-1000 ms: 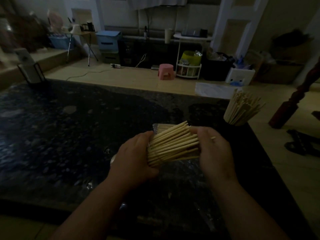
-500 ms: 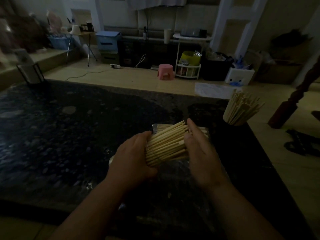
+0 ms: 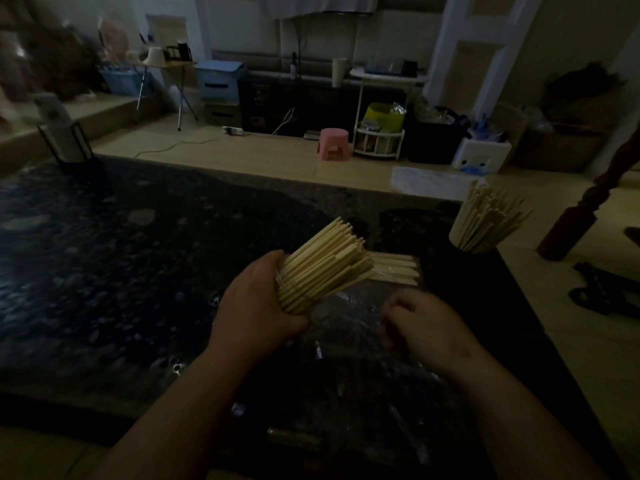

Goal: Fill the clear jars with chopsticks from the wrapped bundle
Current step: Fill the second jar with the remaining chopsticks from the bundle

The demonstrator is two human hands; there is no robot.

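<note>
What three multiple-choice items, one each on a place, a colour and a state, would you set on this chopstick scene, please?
1. Where does the jar of chopsticks stand?
A. at the table's far right corner
B. at its left edge
C. on the floor
2. What colour is the small stool on the floor?
A. blue
B. pink
C. green
3. How is the loose bunch held?
A. in both hands
B. lying flat on the table
C. gripped by the left hand alone
Answers: 1 A, it stands by the far right edge; 2 B, its seat and legs are pink; 3 C, the right hand is apart from it.
</note>
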